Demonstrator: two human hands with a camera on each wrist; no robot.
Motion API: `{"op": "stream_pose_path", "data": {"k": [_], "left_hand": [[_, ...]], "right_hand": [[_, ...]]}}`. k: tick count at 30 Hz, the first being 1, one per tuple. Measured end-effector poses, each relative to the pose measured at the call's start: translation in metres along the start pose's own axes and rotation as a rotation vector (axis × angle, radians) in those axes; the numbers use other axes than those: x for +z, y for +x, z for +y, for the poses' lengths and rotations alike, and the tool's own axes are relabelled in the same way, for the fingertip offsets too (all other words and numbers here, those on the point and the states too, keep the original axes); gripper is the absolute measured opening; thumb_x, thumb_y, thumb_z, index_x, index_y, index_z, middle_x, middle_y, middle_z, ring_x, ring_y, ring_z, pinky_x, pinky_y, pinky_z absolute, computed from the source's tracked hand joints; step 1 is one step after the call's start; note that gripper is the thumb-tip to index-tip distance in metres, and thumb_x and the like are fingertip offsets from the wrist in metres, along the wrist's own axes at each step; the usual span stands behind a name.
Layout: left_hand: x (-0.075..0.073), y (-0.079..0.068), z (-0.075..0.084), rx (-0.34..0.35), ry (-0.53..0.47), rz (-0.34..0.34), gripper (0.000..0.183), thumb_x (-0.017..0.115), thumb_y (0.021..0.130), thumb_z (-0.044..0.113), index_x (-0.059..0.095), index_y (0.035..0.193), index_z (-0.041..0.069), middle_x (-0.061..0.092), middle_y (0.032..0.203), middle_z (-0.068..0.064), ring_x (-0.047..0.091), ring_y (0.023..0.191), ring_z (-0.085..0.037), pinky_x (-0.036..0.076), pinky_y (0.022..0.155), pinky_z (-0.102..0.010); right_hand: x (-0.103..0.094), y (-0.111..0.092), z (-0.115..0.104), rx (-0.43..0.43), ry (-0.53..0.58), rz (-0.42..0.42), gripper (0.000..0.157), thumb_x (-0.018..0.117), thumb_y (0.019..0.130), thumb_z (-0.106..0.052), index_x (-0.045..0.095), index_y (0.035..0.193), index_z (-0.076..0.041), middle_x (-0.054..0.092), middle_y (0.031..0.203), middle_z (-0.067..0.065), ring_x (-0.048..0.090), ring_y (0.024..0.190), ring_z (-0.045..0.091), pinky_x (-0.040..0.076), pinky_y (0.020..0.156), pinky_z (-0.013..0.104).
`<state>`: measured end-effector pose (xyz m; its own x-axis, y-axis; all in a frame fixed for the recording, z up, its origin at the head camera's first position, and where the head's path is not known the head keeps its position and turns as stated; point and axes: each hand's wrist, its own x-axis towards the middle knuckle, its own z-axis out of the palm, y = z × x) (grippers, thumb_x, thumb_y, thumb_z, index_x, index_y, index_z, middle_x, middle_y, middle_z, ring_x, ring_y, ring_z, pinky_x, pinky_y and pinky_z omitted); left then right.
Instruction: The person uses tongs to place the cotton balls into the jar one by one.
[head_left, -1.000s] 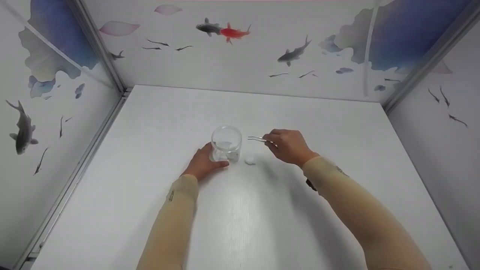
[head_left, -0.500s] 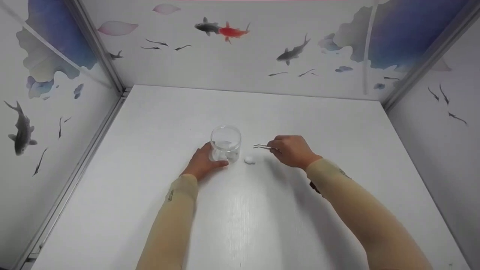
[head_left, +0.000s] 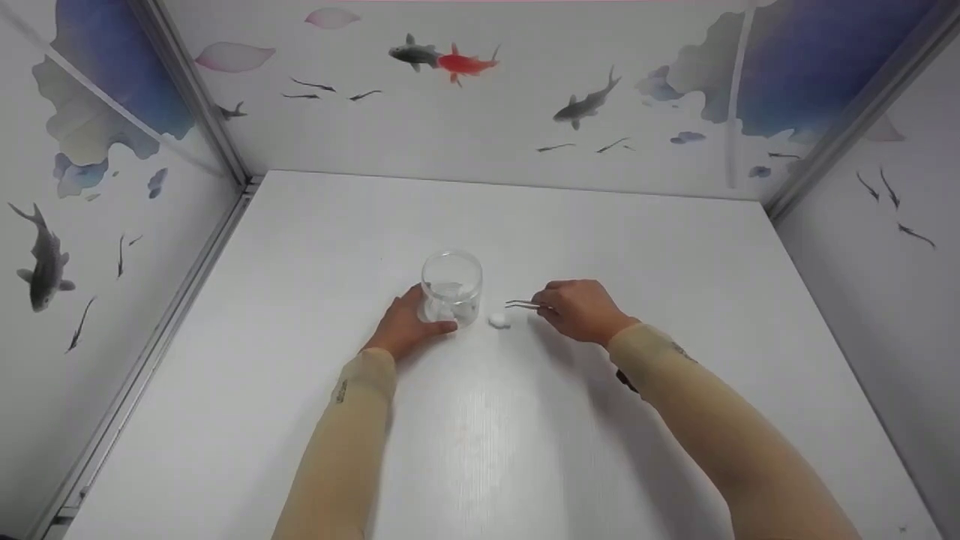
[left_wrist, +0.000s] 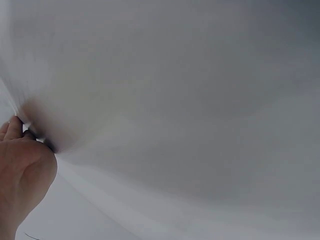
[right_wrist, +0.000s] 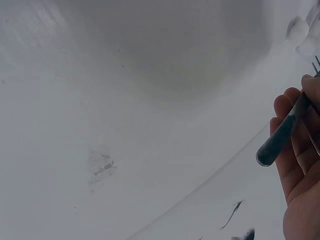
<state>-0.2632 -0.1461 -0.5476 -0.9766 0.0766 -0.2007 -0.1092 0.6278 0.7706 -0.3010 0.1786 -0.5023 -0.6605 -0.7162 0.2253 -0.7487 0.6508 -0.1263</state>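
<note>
In the head view a clear, open-topped jar [head_left: 453, 279] stands upright on the white table. My left hand [head_left: 403, 327] holds it from the left, thumb along its near side. Something pale shows low inside the jar, too faint to identify. A small white fluffy lump [head_left: 499, 321], like a cotton ball, lies just right of the jar. Above and right of that lump, my right hand [head_left: 583, 309] pinches metal tweezers [head_left: 520, 304], tips pointing left and slightly apart with nothing seen between them. The right wrist view shows the tweezers' rounded rear end [right_wrist: 276, 144] across the fingers.
White panels printed with fish [head_left: 465, 61] and blue shapes enclose the table [head_left: 480, 442] at the back and both sides. A metal rail [head_left: 161, 330] runs along its left edge. The left wrist view holds mostly blurred white surface.
My right hand has come down toward the near side with the tweezers, whose tips are now closer to the white lump. The left hand and jar have stayed put.
</note>
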Motion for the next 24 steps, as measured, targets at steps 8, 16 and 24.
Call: {"op": "stream_pose_path", "data": {"k": [8,16,24], "left_hand": [[0.001,0.003,-0.001,-0.019,0.018,0.014,0.105,0.081,0.077,0.056,0.027,0.159,0.017,0.030,0.161,-0.005,0.016,0.150,-0.029,0.009,0.122,-0.047],[0.002,0.004,-0.001,-0.004,0.020,0.023,0.103,0.082,0.078,0.053,0.029,0.158,0.015,0.032,0.160,-0.006,0.018,0.149,-0.029,0.007,0.123,-0.046],[0.002,0.003,0.000,0.003,0.011,0.024,0.101,0.082,0.078,0.050,0.030,0.157,0.015,0.034,0.159,-0.007,0.019,0.149,-0.029,0.007,0.123,-0.045]], "right_hand": [[0.005,0.000,-0.004,-0.016,0.007,-0.034,0.015,0.075,0.088,-0.008,0.078,0.102,-0.012,0.072,0.090,0.000,0.068,0.077,0.015,0.059,0.067,0.036],[0.011,0.002,-0.008,0.001,0.008,-0.065,0.018,0.076,0.088,-0.008,0.078,0.106,-0.013,0.073,0.094,0.001,0.070,0.083,0.016,0.060,0.073,0.036],[0.014,0.001,-0.007,-0.023,0.000,-0.056,0.015,0.076,0.088,-0.008,0.079,0.101,-0.013,0.072,0.088,0.000,0.068,0.077,0.016,0.059,0.068,0.036]]}}
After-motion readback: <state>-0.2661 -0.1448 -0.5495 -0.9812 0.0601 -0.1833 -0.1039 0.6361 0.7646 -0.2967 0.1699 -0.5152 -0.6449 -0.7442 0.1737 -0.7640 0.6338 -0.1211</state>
